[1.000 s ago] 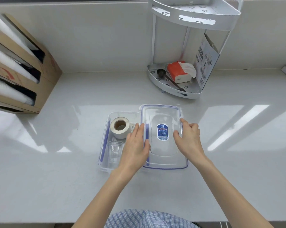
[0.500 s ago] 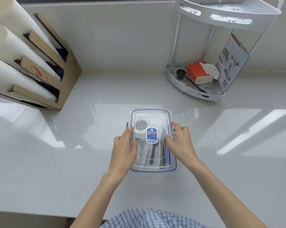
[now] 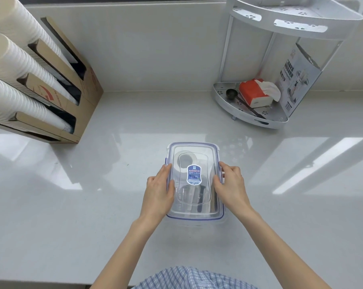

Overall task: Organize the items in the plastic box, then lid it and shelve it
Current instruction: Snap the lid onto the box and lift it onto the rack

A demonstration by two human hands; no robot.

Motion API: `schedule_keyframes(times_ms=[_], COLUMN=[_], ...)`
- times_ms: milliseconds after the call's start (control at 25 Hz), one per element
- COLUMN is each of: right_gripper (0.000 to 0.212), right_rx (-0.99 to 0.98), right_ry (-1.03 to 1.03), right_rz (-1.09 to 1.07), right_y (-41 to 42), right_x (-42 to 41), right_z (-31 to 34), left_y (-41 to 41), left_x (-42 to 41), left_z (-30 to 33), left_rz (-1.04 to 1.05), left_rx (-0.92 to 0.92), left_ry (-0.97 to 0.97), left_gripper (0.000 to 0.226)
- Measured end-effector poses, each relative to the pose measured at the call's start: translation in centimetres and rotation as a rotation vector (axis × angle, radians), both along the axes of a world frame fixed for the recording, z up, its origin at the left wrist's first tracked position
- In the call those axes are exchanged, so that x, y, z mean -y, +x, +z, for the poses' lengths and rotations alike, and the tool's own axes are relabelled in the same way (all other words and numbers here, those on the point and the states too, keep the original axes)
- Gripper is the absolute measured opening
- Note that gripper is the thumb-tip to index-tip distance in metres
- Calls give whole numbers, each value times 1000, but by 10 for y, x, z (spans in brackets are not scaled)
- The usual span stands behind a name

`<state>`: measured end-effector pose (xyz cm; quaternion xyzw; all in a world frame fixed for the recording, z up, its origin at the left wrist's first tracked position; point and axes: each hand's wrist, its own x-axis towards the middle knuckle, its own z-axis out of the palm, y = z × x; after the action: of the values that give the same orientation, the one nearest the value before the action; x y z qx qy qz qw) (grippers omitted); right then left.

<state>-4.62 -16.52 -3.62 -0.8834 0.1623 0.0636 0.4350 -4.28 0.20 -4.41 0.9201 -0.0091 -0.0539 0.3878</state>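
Note:
A clear plastic box (image 3: 194, 220) stands on the white counter in front of me. Its clear lid (image 3: 194, 149), with a blue rim and a blue sticker, lies on top of it. Through the lid I see a tape roll (image 3: 183, 161) at the far end and dark and clear items at the near end. My left hand (image 3: 158, 192) presses on the lid's left edge. My right hand (image 3: 230, 186) presses on the lid's right edge, fingers over the side clip.
A white two-tier corner shelf (image 3: 249, 119) stands at the back right, holding a red tissue pack (image 3: 253, 93), a black scoop (image 3: 231, 94) and a printed box (image 3: 297, 84). A cardboard rack with stacks of white cups (image 3: 41, 86) is at the left.
The lid slid from beside the open box onto it, covering the tape roll and cup. Both hands now rest on the lid's long edges. My view shifted so the shelf sits farther right.

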Motion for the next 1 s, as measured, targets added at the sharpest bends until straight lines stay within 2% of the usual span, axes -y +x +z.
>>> schedule_keyframes(times_ms=[320,440,600,720,880,1000], right_gripper=[47,41,34,41,62,67], right_rx=[-34,-86,-59,-66,-244,-291], right_ry=[94,159,169,202,352,405], right_rz=[-98,-140,-155,-194,-207,-220], right_y=[2,2,0,-3,-7,-7], right_x=[2,4,3,3,7,9], right_z=[-2,-4,-9,-12,-15,-18], left_y=[3,3,1,2,0,0], left_x=[-2,-2,0,-3,-3,-2], left_z=[-13,-17,-23,-21,-18,-19], left_rz=[23,62,63,95,105,101], left_rx=[-40,-67,-46,-112,-118,-112], left_ry=[-126,-140,-172,-220,-229,-226], left_gripper=[46,48,46,46,47,46])
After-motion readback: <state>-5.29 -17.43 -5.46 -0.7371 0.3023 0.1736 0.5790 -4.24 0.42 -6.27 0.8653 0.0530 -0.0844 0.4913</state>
